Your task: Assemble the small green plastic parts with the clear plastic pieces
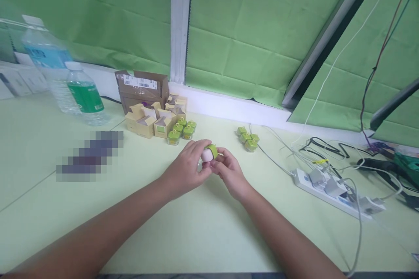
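Between my two hands, above the middle of the table, is a small container with a green lid and a pale, whitish rounded part facing me. My left hand is closed round its left side, the fingers over the top. The thumb and fingers of my right hand pinch it from the right, low down. Fingers hide much of it. Just behind my left hand stands a group of small clear containers with green looped lids. A second such group sits farther right.
Opened small cardboard boxes stand before a brown carton at the back. Two water bottles, one with a green label, are at the left, near a blurred-out patch. A power strip with plugs and tangled cables lies right.
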Available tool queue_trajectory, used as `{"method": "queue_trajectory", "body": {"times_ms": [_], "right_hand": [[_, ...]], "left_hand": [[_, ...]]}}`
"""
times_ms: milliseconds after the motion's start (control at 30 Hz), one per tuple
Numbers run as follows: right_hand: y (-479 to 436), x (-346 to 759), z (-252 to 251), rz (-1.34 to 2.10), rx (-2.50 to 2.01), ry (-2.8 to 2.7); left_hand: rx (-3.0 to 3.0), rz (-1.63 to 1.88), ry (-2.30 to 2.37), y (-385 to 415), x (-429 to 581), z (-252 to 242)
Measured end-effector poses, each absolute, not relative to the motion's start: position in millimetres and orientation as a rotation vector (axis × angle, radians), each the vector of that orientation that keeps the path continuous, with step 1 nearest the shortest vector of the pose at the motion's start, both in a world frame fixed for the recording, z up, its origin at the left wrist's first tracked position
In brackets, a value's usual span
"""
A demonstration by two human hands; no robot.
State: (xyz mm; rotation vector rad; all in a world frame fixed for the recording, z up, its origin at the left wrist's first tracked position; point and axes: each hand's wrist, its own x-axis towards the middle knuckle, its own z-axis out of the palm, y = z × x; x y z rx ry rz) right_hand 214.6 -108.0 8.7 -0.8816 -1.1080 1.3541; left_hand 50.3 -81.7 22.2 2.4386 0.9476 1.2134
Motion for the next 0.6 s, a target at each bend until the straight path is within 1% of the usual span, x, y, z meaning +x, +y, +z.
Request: {"method": "queue_trajectory", "body": {"times_ms": [333, 600], "right_hand": [[-109, 214, 13, 1.436, -0.833, -0.972], [-110, 202, 1, 1.097, -0.974, -1.137]], "left_hand": [[2.359, 1.103, 0.919, -71, 42, 21], [2.754, 1.114, 0.707, -67, 40, 13]]}}
